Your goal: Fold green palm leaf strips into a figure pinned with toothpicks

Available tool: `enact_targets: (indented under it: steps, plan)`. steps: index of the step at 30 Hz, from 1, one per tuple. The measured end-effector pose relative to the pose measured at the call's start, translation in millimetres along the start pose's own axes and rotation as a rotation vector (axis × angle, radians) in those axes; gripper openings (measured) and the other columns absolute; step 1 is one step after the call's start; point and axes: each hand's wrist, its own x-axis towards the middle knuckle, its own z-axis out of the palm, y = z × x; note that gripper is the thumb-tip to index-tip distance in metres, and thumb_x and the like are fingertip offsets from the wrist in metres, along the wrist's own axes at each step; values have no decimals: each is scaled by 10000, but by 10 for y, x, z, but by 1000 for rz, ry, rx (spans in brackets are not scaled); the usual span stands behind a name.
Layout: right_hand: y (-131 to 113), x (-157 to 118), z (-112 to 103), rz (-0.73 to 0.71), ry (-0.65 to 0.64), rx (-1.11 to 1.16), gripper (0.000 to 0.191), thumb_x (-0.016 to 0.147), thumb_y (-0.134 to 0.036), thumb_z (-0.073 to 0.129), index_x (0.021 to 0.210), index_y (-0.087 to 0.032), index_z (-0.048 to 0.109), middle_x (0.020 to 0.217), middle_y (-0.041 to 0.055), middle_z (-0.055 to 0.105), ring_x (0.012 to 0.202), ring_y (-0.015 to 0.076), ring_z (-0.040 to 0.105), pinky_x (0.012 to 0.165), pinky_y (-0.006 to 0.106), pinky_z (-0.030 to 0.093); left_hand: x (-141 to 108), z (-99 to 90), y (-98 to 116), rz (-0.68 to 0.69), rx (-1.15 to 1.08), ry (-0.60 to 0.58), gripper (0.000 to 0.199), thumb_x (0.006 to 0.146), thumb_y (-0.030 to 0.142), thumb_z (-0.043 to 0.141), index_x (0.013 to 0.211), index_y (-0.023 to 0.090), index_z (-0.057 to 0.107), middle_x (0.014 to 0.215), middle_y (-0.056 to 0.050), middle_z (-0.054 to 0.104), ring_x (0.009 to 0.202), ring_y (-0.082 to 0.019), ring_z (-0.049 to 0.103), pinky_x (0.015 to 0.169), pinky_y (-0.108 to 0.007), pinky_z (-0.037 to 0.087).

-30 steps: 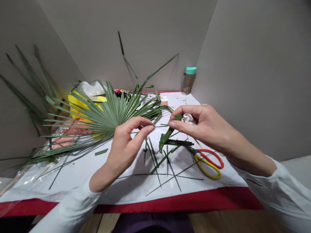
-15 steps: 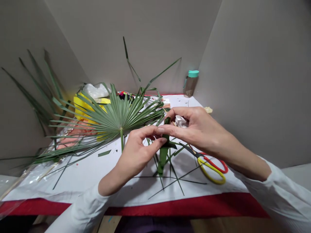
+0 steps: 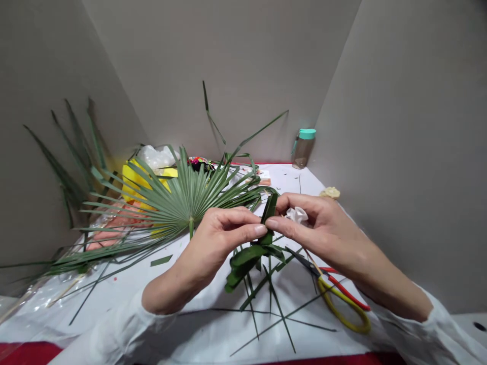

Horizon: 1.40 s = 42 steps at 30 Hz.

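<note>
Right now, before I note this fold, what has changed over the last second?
The palm strip has swung from slanted to upright, and its lower part now folds out toward the lower left. The left hand and right hand both pinch it. The view tilted down, pushing the red edge mostly out of frame. The frond and scissors stayed put.

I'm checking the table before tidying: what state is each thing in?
Palm strip, folded into loops.
Left hand, pinching the strip.
Right hand, pinching the strip.
Fan palm leaf, lying spread open.
Scissors, lying down.
Bottle, upright, teal cap on.
</note>
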Motion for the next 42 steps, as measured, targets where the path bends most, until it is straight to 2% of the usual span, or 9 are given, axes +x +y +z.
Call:
enact_targets:
  steps: [6, 10, 14, 17, 23, 28, 31, 37, 42]
  plan:
    - [0, 48, -68, -14, 78, 59, 196, 898, -333, 693, 756, -209, 636, 689, -70, 551, 545, 72, 368, 482, 256, 271, 174, 54, 71, -16, -26, -17, 134, 723, 192, 864, 622, 181, 778, 629, 36, 630, 646, -85, 519, 629, -204, 400]
    - [40, 75, -108, -5, 104, 82, 193, 898, -298, 703, 742, -211, 629, 654, -87, 525, 502, 61, 309, 459, 273, 225, 290, 112, 38, -30, -96, 28, 158, 667, 111, 895, 645, 219, 781, 632, 67, 693, 638, -71, 584, 629, -168, 448]
    - [59, 82, -112, -27, 133, 68, 178, 902, -247, 689, 736, -213, 636, 685, -78, 562, 579, 71, 417, 521, 250, 306, 330, 137, 8, 20, -76, 73, 177, 670, 89, 898, 638, 224, 787, 632, 70, 720, 637, -70, 621, 632, -151, 481]
    - [64, 79, -97, -30, 161, 10, 189, 915, -243, 677, 737, -211, 622, 689, -74, 567, 582, 76, 433, 534, 254, 321, 326, 133, -10, 63, -41, 94, 161, 692, 100, 893, 662, 228, 800, 660, 65, 734, 664, -79, 639, 650, -152, 495]
    - [95, 104, -75, -65, 224, -106, 201, 898, -183, 684, 714, -205, 606, 670, -79, 565, 554, 69, 416, 525, 267, 303, 370, 114, -59, 13, -56, 45, 132, 721, 129, 881, 686, 218, 792, 666, 63, 713, 644, -69, 599, 628, -151, 479]
    - [122, 119, -80, -69, 213, -76, 194, 907, -207, 696, 729, -202, 616, 679, -90, 554, 523, 56, 378, 525, 270, 305, 375, 98, -99, -42, -100, -12, 99, 805, 163, 830, 740, 227, 791, 691, 69, 687, 637, -50, 573, 613, -144, 459]
    - [113, 114, -75, -55, 215, -52, 205, 903, -192, 692, 717, -203, 607, 658, -95, 518, 505, 54, 338, 527, 270, 304, 357, 107, -81, -11, -75, 5, 114, 785, 139, 836, 726, 227, 796, 665, 75, 677, 621, -50, 558, 643, -150, 474]
    - [73, 91, -57, -107, 219, -51, 194, 916, -188, 680, 736, -205, 610, 686, -74, 547, 581, 73, 435, 531, 262, 318, 344, 119, -49, 145, 47, 61, 149, 756, 115, 845, 684, 239, 803, 695, 72, 718, 683, -77, 590, 665, -162, 476]
    - [51, 86, -69, -104, 198, -61, 167, 924, -201, 671, 765, -207, 618, 706, -65, 560, 600, 80, 453, 544, 256, 339, 328, 98, -46, 136, 55, 32, 144, 773, 142, 838, 674, 239, 798, 682, 61, 698, 676, -90, 571, 662, -187, 465]
